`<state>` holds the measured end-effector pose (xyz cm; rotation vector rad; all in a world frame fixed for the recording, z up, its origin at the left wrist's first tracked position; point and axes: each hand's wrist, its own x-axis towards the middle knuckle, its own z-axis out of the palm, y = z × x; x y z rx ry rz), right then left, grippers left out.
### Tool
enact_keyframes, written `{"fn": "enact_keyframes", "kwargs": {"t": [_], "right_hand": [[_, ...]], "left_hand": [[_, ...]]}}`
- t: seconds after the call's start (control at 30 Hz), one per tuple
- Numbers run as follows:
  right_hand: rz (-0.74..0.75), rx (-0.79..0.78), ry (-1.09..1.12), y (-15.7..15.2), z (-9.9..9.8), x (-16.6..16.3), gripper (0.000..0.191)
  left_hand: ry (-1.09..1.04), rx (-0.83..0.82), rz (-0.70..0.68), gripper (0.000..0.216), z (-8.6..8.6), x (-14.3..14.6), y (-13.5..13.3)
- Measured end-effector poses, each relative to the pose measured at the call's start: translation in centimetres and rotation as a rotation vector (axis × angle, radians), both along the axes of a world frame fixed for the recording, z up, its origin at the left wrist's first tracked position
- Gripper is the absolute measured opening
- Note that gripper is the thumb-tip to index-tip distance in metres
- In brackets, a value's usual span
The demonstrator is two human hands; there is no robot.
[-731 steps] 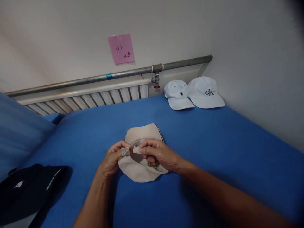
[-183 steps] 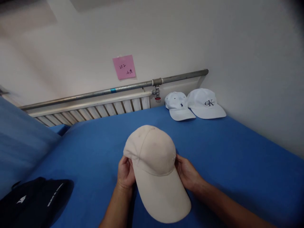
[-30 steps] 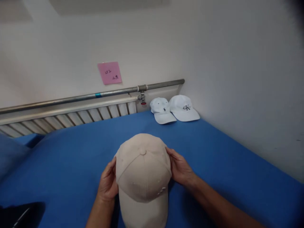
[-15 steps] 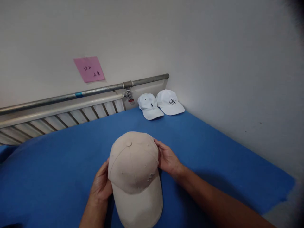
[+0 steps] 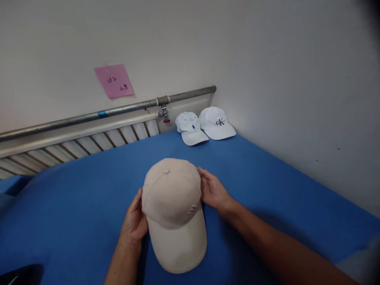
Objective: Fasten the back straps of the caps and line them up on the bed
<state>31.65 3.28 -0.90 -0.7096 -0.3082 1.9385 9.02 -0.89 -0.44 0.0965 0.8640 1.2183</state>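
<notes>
A beige baseball cap [image 5: 173,206] sits upright on the blue bed sheet [image 5: 267,186], brim pointing toward me, with a small white logo on its front. My left hand [image 5: 135,221] cups the cap's left side, fingers curved against the crown. On the opposite side, my right hand [image 5: 213,192] grips the crown with its fingers wrapped on the fabric. Both hands hold the cap between them.
Two white caps [image 5: 190,127] [image 5: 217,123] lie side by side at the far corner of the bed by the wall. A metal pipe [image 5: 103,113] and a white radiator [image 5: 74,142] run along the back wall under a pink sticky note [image 5: 114,80]. A black item [image 5: 18,275] shows at the bottom left.
The view has shifted a little, and the cap with both hands on it sits slightly further right and up in the picture. A second ago the cap's brim ran off the bottom edge.
</notes>
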Motion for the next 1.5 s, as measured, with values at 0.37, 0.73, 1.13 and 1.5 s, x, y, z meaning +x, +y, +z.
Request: {"fn": "enact_keyframes", "kwargs": {"t": [0.37,0.73,1.13,1.5], "right_hand": [[0.272,0.189,-0.156,-3.8,-0.5,-2.8,0.021],[0.353,0.141,-0.186,-4.8,-0.2,-3.4,0.026],[0.173,0.161,-0.149,-1.9,-0.4,-2.5,0.023],[-0.058,0.204,-0.128,10.0,-1.1,-4.7,0.021]], "left_hand": [[-0.029,0.071,0.506,0.042,-0.1,-3.2,1.5],[-0.095,0.135,0.594,0.043,-2.3,-4.8,2.2],[0.002,0.099,0.304,0.040,-2.0,-2.1,1.6],[0.244,0.064,0.237,0.029,-2.4,-0.3,2.5]]}}
